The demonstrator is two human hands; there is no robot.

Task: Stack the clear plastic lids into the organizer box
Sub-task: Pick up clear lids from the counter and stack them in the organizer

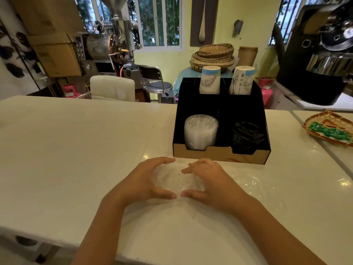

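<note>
A small pile of clear plastic lids (pixel 176 179) rests on the white counter, just in front of the black organizer box (pixel 221 155). My left hand (pixel 145 180) cups the pile from the left and my right hand (pixel 208 180) from the right, fingers curved around its rim. A tall stack of clear lids (pixel 200 131) stands in the box's front left compartment. Black lids (pixel 247 135) fill the front right one. Two stacks of printed paper cups (pixel 210 80) stand in the back compartments.
A crumpled clear plastic wrapper (pixel 252 183) lies on the counter to the right of my hands. A woven tray with green packets (pixel 330 129) sits at the far right. The white counter (pixel 76 150) stretches to the left.
</note>
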